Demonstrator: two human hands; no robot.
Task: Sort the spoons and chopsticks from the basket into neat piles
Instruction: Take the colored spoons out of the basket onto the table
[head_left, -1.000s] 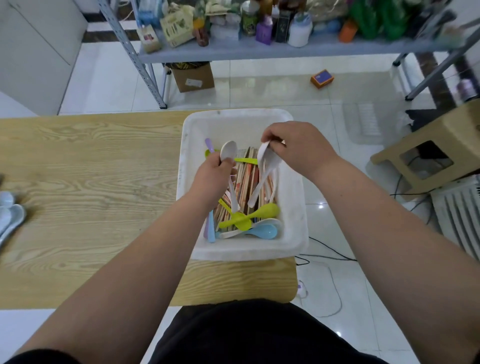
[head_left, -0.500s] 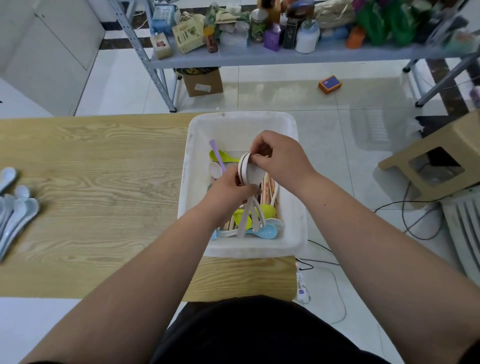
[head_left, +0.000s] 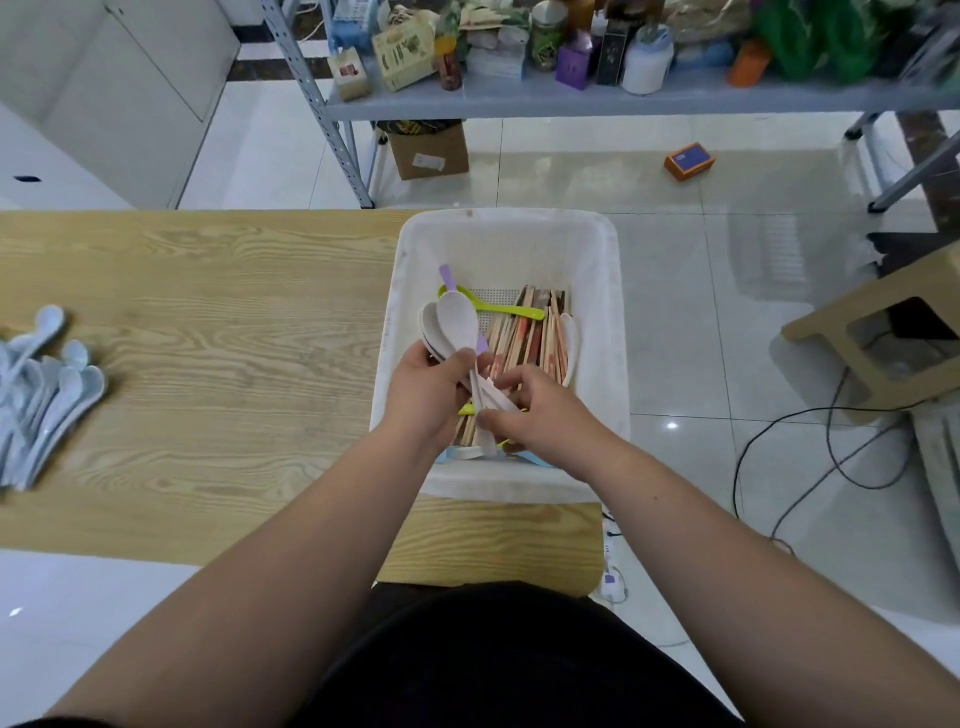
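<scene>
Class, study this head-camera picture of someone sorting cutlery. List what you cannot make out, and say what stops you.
1. Number of white spoons held by the left hand and right hand: bowls overlap, fingers cover the handles.
2. Near end of the basket: both hands hide what lies there.
3. Pile of blue spoons on the table: cut off by the left edge.
4. Labels on the shelf bottles: blurred and small.

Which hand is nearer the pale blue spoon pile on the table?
Left. The left hand, holding white spoons over the basket, is to the right of the spoon pile. The right hand is farther right, at the spoons' handles.
</scene>
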